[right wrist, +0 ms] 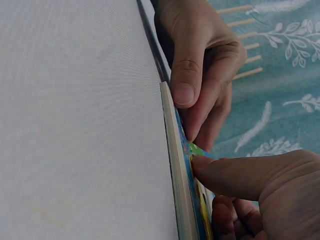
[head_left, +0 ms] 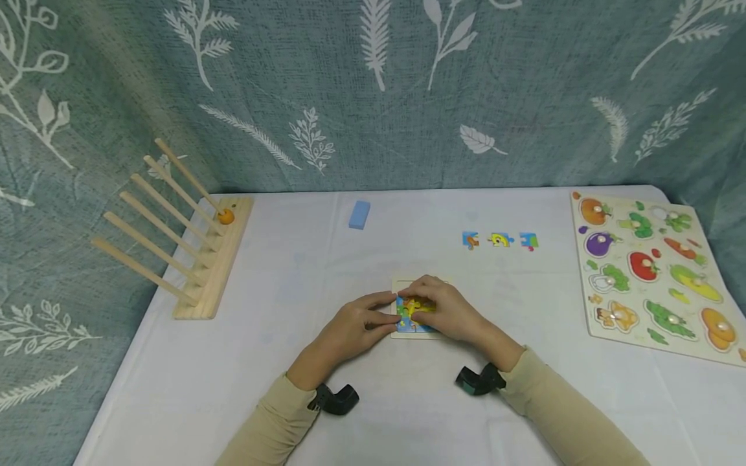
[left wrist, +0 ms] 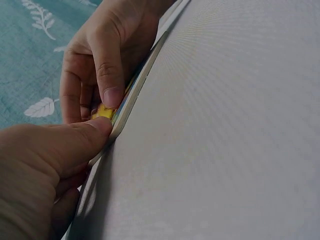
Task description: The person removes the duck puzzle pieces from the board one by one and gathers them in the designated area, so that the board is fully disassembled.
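A small jigsaw puzzle board (head_left: pixel 408 336) with a pale wooden rim lies on the white table, colourful pieces inside it. My left hand (head_left: pixel 352 327) is at its left edge, thumb and fingers bent, holding the rim. From the right, my right hand (head_left: pixel 449 307) reaches over the board and pinches a yellow puzzle piece (left wrist: pixel 104 112) over the inlay, partly covered by the fingers. In the right wrist view, the left hand (right wrist: pixel 202 65) touches the board's far end, near a green patch of the picture (right wrist: pixel 196 149). Both hands hide much of the puzzle.
Three loose puzzle pieces (head_left: pixel 500 240) lie in a row behind the right hand. A blue block (head_left: pixel 359 215) sits farther back. At the left stands a wooden peg rack (head_left: pixel 224 272) with an orange bead (head_left: pixel 225 216); at the right lies a vegetable peg puzzle (head_left: pixel 618 223).
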Demonstrator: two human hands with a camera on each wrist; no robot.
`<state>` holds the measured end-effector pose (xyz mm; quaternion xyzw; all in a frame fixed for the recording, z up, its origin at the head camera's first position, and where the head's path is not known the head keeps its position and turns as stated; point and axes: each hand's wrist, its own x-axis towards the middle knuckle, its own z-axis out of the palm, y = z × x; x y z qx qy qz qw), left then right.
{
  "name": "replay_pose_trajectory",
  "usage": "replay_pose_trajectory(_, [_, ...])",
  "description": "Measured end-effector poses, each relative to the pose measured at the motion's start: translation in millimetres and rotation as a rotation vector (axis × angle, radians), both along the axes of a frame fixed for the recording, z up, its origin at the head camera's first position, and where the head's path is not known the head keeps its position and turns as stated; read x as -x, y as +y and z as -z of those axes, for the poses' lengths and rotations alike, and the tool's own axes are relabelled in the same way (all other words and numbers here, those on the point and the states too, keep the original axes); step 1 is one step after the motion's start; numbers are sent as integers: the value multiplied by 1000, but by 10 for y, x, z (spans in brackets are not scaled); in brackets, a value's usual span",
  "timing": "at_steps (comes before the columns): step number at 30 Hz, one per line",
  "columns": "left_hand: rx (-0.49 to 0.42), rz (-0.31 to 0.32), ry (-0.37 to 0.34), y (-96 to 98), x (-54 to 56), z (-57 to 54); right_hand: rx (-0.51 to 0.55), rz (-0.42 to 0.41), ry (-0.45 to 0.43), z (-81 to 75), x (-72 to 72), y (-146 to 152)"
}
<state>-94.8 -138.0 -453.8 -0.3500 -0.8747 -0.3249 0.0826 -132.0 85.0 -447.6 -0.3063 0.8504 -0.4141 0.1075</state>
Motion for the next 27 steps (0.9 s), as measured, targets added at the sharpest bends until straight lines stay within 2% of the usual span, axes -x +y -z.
replay_pose_trajectory(16, [12,-5,6,6,4,-11,-71,4,100,-96,-25,5])
replay_pose_trajectory(20, [11,-8,13,6,5,-12,-61,47,108,-156,22,65])
replay_pose_trajectory(27, [8,-24,-2,14,-1,-2,-70,178,84,-219,178,323])
